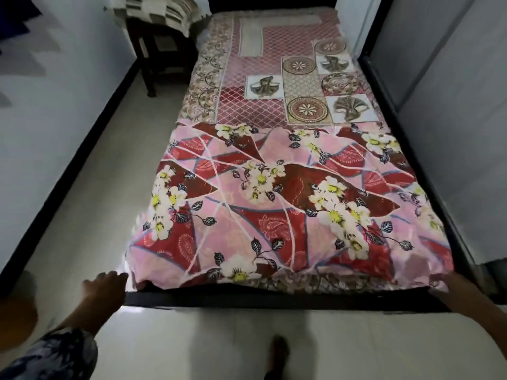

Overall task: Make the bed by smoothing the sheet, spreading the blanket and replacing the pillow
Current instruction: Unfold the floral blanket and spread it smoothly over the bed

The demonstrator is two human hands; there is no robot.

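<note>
Blanket: pink and red floral blanket [274,204] covers the near half of the bed.
Sheet: maroon patterned cotton sheet [263,78] shows on the far half.
Pillow: striped beige pillow [164,12] lies on dark wooden table [162,48].
Hands: left hand [105,283] and right hand [452,283] at the blanket's near corners, grip unclear.

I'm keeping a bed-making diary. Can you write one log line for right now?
blanket: covers foot half | left hand, right hand: at its near corners | pillow: on side table

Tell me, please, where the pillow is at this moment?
In the head view the pillow is off the bed, top left, lying on the dark wooden stool beside the head of the bed.
</note>
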